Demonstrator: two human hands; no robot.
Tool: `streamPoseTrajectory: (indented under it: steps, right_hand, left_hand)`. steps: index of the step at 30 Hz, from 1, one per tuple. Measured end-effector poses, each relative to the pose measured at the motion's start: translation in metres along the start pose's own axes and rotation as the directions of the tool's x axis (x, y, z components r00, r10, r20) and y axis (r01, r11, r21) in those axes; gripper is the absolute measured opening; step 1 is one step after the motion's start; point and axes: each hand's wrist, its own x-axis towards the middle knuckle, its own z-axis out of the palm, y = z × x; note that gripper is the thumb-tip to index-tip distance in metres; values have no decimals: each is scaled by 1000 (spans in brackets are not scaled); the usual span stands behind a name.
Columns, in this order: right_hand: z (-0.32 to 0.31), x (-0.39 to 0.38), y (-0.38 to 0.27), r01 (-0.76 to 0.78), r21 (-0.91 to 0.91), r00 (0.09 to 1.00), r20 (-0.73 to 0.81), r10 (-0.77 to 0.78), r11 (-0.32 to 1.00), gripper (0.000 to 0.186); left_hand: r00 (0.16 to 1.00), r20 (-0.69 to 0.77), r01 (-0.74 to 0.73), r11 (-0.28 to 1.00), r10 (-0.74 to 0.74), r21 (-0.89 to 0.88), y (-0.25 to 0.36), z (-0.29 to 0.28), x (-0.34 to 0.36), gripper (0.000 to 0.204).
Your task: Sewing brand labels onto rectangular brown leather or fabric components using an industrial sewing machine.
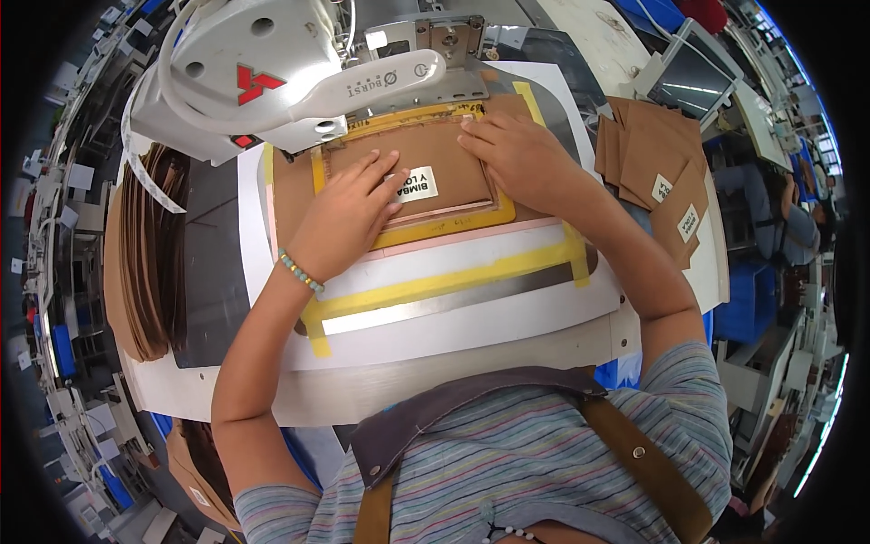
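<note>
Under sewing machine head [272,82] | left hand [349,213], right hand [517,154]: flat, fingers spread, pressing brown panel [435,168] with white label [417,184] into yellow-taped template [453,234] | step: seating panel | next: likely square alignment.

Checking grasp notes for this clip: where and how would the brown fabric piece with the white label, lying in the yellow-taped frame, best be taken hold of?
Probably by its near edge, from the person's side. The brown fabric piece lies flat inside the yellow-taped frame, the sewing machine head overhangs its far edge, and the left hand and right hand press flat on it. A fingertip pinch lifting that edge suits so thin a sheet.
</note>
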Motion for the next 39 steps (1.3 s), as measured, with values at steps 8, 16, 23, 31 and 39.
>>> streamPoseTrajectory:
  steps: [8,16,23,31,39]
  right_hand:
    - [0,7,13,12,119,997,78,-22,993,38]
    - [13,14,24,175,110,984,9,-177,978,30]
    - [19,16,27,198,153,980,-36,-195,968,31]
    - [10,16,33,212,178,977,-36,-209,961,35]
    - [16,16,36,250,220,963,-153,-220,943,33]
  left_hand:
    - [1000,-23,2,1000,-2,3,7,13,13,45]
    - [1000,-3,1,1000,-1,20,15,26,26,44]
    - [1000,-16,0,1000,0,1,22,37,36,44]
    - [998,-55,21,1000,-22,-21,36,33,49,46]
    - [995,-69,65,998,-66,-25,44,33,58,44]
